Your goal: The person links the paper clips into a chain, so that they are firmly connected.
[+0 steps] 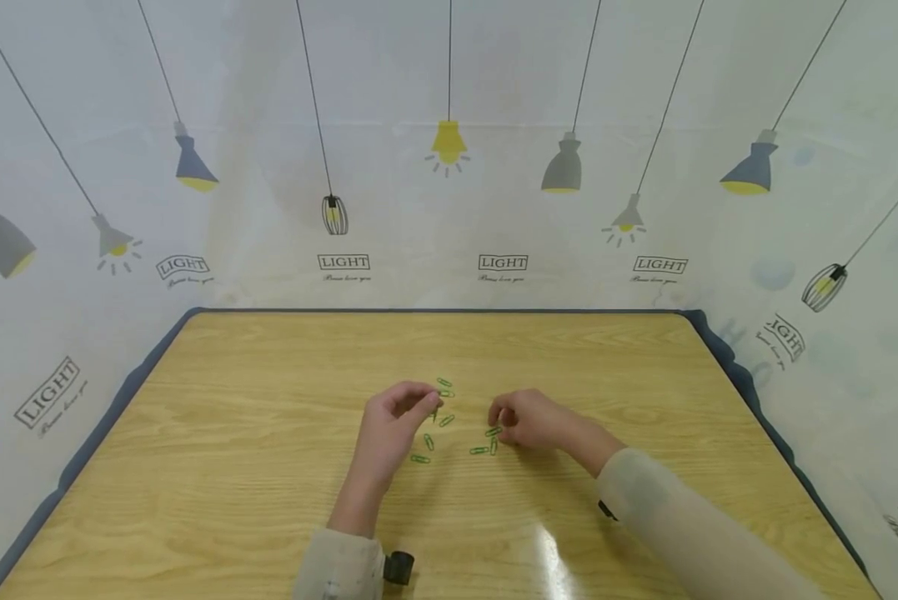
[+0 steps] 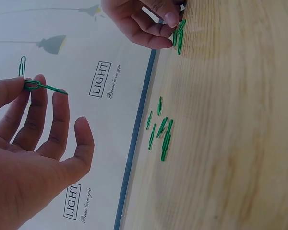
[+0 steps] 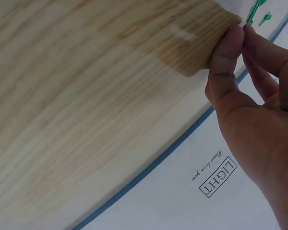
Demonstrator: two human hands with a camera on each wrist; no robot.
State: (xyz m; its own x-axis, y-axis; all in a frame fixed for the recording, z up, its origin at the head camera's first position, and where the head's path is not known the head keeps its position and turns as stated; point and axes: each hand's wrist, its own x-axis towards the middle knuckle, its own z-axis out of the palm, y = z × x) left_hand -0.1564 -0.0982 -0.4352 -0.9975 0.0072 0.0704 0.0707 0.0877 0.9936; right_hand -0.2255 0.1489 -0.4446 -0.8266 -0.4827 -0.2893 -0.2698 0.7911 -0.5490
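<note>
My left hand (image 1: 396, 425) pinches a short chain of linked green paper clips (image 2: 32, 85) between thumb and forefinger, raised off the table; one clip sticks up and another reaches out past the fingers. Its other fingers are spread and loosely bent. To the right, my right hand (image 1: 531, 419) is low at the tabletop, thumb and forefinger tips close together at a small group of green paper clips (image 1: 479, 451). Whether a clip sits between those fingertips is hidden. Several loose green paper clips (image 1: 429, 442) lie beside the left hand.
The wooden table (image 1: 268, 517) has a dark blue edge (image 1: 433, 311) along the back and sides. Behind it stands a pale wall covering (image 1: 403, 100) printed with hanging lamps. A black wrist device (image 1: 399, 568) shows at the left cuff.
</note>
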